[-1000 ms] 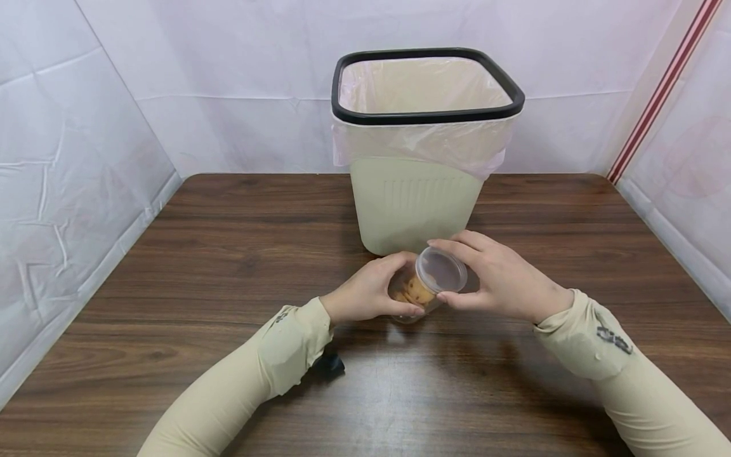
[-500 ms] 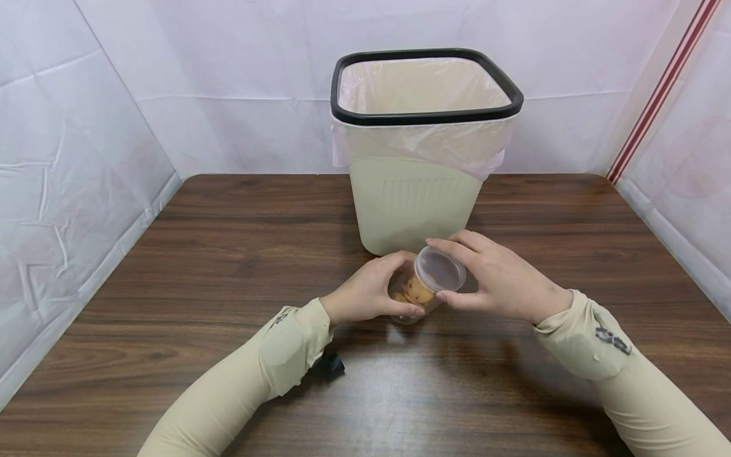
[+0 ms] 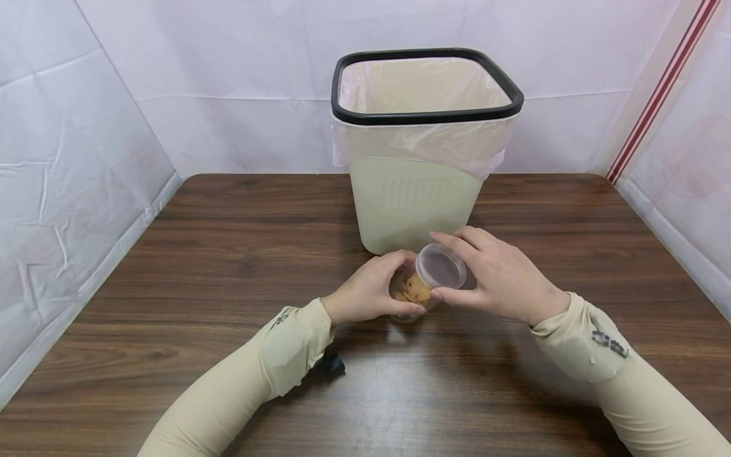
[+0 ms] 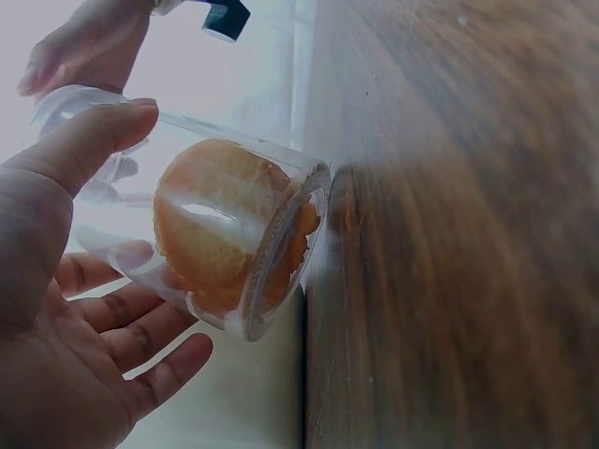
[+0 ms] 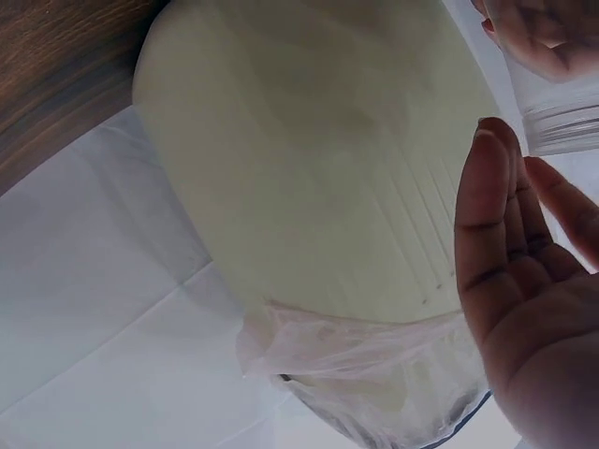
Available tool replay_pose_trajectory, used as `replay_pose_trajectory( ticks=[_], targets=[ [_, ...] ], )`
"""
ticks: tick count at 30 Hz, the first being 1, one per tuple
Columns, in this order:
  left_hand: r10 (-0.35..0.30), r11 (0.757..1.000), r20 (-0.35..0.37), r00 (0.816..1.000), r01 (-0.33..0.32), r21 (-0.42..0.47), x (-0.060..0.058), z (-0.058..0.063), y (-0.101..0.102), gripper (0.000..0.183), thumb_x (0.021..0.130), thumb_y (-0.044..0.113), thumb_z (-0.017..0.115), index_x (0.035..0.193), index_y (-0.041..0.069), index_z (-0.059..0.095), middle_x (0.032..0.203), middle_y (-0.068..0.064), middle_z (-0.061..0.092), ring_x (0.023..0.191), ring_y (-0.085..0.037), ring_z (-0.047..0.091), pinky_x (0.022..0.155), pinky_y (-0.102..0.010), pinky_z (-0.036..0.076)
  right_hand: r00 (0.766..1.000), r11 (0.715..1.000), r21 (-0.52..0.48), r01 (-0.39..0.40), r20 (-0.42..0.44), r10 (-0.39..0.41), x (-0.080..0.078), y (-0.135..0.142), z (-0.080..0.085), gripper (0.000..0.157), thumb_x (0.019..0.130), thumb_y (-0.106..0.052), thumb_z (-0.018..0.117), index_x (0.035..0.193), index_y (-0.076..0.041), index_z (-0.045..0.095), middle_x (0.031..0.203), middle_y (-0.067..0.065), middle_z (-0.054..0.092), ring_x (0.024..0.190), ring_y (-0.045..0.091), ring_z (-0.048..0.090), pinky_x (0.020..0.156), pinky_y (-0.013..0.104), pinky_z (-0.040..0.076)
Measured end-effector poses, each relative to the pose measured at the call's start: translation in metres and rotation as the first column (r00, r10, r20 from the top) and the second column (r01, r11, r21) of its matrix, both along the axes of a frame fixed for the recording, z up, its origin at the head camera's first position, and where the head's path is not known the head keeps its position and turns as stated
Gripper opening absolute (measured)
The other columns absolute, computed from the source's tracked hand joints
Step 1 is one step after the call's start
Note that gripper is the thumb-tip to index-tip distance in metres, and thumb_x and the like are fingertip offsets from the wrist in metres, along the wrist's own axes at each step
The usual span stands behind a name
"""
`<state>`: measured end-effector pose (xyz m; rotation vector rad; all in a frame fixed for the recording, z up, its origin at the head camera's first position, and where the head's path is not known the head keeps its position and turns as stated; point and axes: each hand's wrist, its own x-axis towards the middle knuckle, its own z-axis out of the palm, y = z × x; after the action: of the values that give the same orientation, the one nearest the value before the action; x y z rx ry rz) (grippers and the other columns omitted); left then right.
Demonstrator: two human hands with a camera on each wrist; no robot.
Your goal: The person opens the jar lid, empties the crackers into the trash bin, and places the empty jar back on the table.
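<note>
Pale, wrinkled sheeting (image 3: 240, 63) fills the top and both sides of our head view, with a red stripe (image 3: 662, 92) slanting down the upper right, and below it we get dark wood-grain table (image 3: 257, 216). Upper centre, we've got a big cream bin (image 3: 417, 203), black rim (image 3: 428, 119) on top, pinkish liner (image 3: 422, 143) folded over its outside. It stands right behind the action, blocking the table beyond.

And at the centre, just below the bin's base, we see it: a clear jar (image 4: 126, 224), leaning towards the right, golden-brown cookies (image 4: 220, 215) gathered at its lower end! Our left hand (image 3: 374, 289) has it, thumb and fingers curled round the side, covering part of the jar. Our right hand (image 3: 502, 273) frames the jar's round top (image 3: 442, 266), fingers loose and gripping nothing; whether the thumb touches, we can't tell. Lower left of centre, a small dark object (image 3: 331, 365) pokes out beneath the left sleeve (image 3: 228, 387).
</note>
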<state>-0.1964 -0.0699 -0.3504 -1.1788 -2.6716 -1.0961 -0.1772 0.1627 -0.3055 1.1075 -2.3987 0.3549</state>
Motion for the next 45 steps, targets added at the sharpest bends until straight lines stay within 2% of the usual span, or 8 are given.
replay_pose_trajectory(
  ticks=[6, 18, 32, 45],
  targets=[
    [0.000, 1.000, -0.019, 1.000, 0.000, -0.005, 0.001, 0.000, 0.001, 0.062, 0.073, 0.030, 0.084, 0.124, 0.008, 0.055, 0.114, -0.001, 0.064, 0.100, -0.010, 0.058, 0.089, -0.027, 0.048, 0.998, 0.998, -0.002, 0.059, -0.008, -0.059, 0.002, -0.002, 0.000, 0.071, 0.083, -0.061, 0.060, 0.129, -0.007, 0.057, 0.107, 0.010, 0.061, 0.092, 0.024, 0.060, 0.069, 0.038, 0.053],
    [0.005, 1.000, -0.016, 1.000, -0.005, -0.005, 0.002, 0.001, 0.002, 0.063, 0.073, 0.030, 0.084, 0.124, 0.008, 0.055, 0.115, -0.001, 0.064, 0.101, -0.010, 0.058, 0.091, -0.028, 0.048, 0.991, 0.991, 0.003, 0.134, -0.002, -0.134, 0.007, -0.007, 0.000, 0.063, 0.078, -0.055, 0.067, 0.119, -0.009, 0.060, 0.097, 0.006, 0.060, 0.083, 0.021, 0.059, 0.065, 0.037, 0.052],
    [-0.002, 1.000, -0.039, 0.999, 0.002, -0.008, 0.002, 0.000, 0.001, 0.061, 0.073, 0.030, 0.084, 0.122, 0.008, 0.056, 0.115, -0.001, 0.064, 0.101, -0.010, 0.058, 0.090, -0.027, 0.048, 0.982, 0.985, -0.035, 0.171, -0.071, -0.173, 0.008, -0.011, -0.003, 0.058, 0.072, -0.059, 0.067, 0.105, -0.011, 0.063, 0.081, 0.003, 0.058, 0.070, 0.017, 0.056, 0.055, 0.033, 0.050],
    [-0.003, 1.000, -0.048, 0.999, 0.002, -0.015, 0.003, 0.001, 0.001, 0.061, 0.073, 0.030, 0.084, 0.122, 0.008, 0.056, 0.115, 0.000, 0.064, 0.101, -0.010, 0.058, 0.091, -0.026, 0.048, 0.977, 0.978, -0.022, 0.207, -0.047, -0.208, 0.011, -0.012, -0.003, 0.057, 0.073, -0.060, 0.066, 0.101, -0.011, 0.062, 0.077, 0.002, 0.059, 0.066, 0.016, 0.056, 0.052, 0.033, 0.049]
  ],
)
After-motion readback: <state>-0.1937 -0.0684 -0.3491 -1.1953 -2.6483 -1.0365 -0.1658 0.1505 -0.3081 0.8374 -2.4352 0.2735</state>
